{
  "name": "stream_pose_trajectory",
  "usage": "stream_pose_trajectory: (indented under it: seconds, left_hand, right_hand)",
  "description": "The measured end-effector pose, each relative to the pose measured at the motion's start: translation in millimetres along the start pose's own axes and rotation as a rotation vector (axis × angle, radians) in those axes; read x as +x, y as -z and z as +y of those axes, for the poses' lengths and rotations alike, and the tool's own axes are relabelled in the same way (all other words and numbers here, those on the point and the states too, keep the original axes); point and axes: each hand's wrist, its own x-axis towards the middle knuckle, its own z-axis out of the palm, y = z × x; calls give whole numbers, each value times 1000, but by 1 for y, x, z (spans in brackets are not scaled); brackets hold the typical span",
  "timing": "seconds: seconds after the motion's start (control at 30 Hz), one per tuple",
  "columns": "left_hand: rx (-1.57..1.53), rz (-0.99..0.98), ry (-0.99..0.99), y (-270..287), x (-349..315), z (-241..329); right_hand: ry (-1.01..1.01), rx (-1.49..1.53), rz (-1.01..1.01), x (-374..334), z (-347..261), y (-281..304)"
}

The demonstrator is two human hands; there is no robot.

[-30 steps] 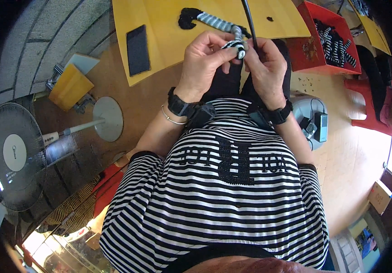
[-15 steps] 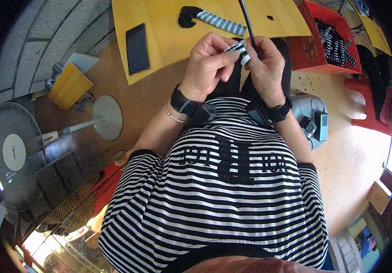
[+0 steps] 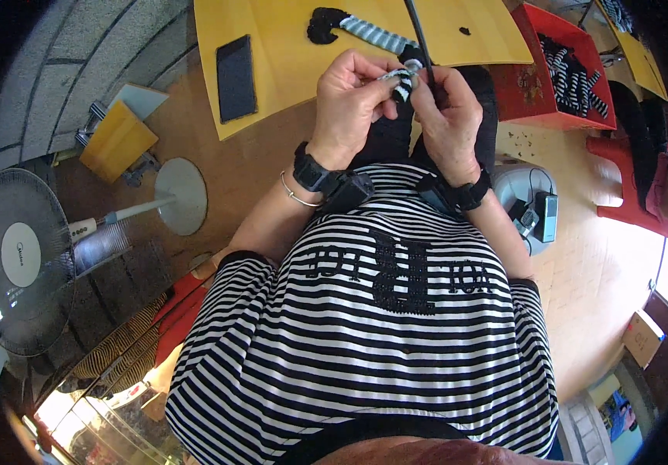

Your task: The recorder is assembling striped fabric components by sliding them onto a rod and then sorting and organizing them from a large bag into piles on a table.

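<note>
My left hand (image 3: 349, 105) pinches a small black-and-white striped knitted piece (image 3: 402, 87) between thumb and fingers, just over the near table edge. My right hand (image 3: 452, 116) is closed at the piece's other side, its fingertips against the knit. A dark slim rod (image 3: 418, 35) comes down from the top and ends between the right thumb and fingers; how it is held is partly hidden. Beyond my hands, a longer grey-striped knitted piece (image 3: 373, 32) with a bunched black end (image 3: 323, 26) lies on the yellow table (image 3: 280, 46).
A dark flat rectangle (image 3: 235, 77) lies at the table's left. Right of the table, a red box (image 3: 520, 97) holds several striped knits. A red stool (image 3: 617, 174) and a seated person's legs (image 3: 644, 124) are further right; a standing fan (image 3: 20, 256) is left.
The knitted piece has turned between my fingers, and a black part now shows beyond it. My hands stay in nearly the same place; the rod shifts slightly.
</note>
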Motion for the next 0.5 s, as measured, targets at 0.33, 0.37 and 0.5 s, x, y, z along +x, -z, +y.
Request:
stream_pose_trajectory:
  seconds: [0.33, 0.37, 0.5]
  left_hand:
    - [-229, -189, 66, 7, -3, -2]
    - [-229, -189, 66, 9, -4, 0]
    - [-59, -225, 116, 2, -1, 14]
  right_hand:
    - [107, -96, 19, 8, 1, 5]
    - [89, -22, 18, 9, 3, 6]
    - [148, -102, 31, 10, 3, 7]
